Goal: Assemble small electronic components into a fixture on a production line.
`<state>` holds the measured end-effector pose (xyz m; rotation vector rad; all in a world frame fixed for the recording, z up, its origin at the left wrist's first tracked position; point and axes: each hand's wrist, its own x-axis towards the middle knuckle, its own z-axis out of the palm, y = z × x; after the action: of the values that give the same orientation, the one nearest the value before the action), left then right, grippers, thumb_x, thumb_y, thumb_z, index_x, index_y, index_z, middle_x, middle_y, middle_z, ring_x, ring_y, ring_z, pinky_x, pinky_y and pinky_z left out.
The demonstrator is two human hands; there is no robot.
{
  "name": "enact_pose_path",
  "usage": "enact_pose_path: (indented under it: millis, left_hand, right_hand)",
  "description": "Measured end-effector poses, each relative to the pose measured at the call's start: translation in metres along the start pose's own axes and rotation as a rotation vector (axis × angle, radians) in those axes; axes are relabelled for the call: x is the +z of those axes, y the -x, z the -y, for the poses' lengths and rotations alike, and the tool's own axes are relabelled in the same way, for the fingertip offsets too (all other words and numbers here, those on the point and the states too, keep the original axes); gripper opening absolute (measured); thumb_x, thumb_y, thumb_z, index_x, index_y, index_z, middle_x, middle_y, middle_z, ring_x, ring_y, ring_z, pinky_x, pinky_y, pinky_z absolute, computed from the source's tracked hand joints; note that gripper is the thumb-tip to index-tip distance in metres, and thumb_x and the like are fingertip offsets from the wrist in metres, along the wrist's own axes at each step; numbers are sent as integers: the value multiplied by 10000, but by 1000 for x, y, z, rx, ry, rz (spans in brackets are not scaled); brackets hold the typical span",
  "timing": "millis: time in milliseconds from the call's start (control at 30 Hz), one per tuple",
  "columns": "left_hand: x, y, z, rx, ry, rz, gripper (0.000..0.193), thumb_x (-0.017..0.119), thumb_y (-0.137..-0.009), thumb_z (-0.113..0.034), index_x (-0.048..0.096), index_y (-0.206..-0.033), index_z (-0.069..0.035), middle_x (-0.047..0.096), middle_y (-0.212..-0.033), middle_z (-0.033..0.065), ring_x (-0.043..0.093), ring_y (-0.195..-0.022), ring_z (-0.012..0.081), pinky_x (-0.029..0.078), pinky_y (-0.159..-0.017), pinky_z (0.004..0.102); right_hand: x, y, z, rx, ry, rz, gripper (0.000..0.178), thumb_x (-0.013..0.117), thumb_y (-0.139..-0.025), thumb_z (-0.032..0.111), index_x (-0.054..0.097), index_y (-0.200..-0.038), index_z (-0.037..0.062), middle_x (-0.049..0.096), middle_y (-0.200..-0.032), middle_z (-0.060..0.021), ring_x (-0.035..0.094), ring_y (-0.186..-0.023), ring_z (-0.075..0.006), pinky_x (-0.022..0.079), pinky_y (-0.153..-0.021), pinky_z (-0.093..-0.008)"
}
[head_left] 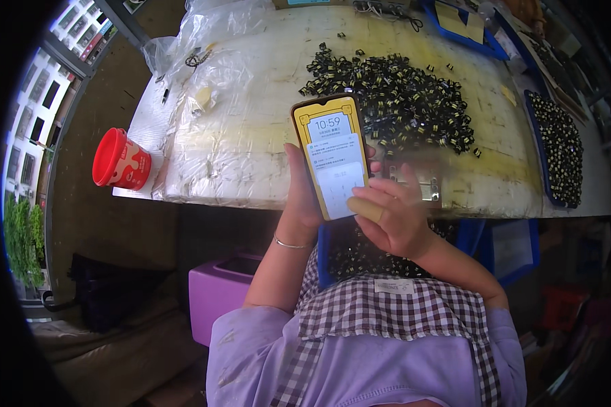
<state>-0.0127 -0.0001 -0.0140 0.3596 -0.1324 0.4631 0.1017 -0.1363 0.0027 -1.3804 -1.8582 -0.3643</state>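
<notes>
Yellow lit the phone (332, 159) clasped in the left hand (301, 186) — steadiness there best served the right hand (397, 217), loose-fingered, gripping nothing.

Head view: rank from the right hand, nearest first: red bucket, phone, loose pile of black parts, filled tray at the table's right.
From the right hand:
1. phone, at its fingertips
2. pile of black parts, just beyond the hand
3. filled tray, off to the right
4. red bucket, far left
</notes>
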Motion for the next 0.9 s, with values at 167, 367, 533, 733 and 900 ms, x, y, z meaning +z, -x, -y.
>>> enact_pose_path:
  millis: [167,367,533,733,900]
  left_hand:
    - [4,4,-22,34,-29,-131,988,340,-772,-833,399,-1372,-50,569,-1185,241,620,-1002,394,539,-834,484]
    - [-7,24,-123,56,-555,-461,877,235,-884,-730,427,-1357,-18,569,-1224,244,609,-1063,362,549,-831,427]
    - [-45,52,-252,74,-1086,-1017,518,484,-960,-477,589,-1171,-15,680,-963,123,680,-768,180,571,-662,323]
    - [-33,45,-215,806,-2504,-1051,481,656,-867,-295,552,-1224,10,577,-1166,246,546,-1097,387,416,-973,430]
    - [-17,64,-119,590,-2487,-840,524,704,-818,-202,508,-1266,-14,598,-1078,202,548,-1041,378,428,-911,443]
  right_hand:
    - [1,9,5,-3,-72,21,314,701,-794,146,613,-1095,154,627,-1141,-11,581,-1035,-229,230,-1091,-533]
    - [-13,16,0,50,-69,-39,266,693,-783,67,627,-1039,102,652,-1054,-55,607,-971,-259,252,-1095,-515]
    - [-24,17,-5,156,-64,-79,256,691,-799,86,624,-1046,95,654,-1083,-44,578,-1059,-249,246,-1107,-493]
    - [-41,23,-20,301,-26,-165,260,628,-818,39,609,-1077,46,637,-1089,-81,561,-1083,-277,257,-1103,-496]
    - [-73,58,-56,451,134,-314,246,542,-900,47,589,-1131,-19,602,-1154,-115,522,-1137,-245,285,-1100,-417]
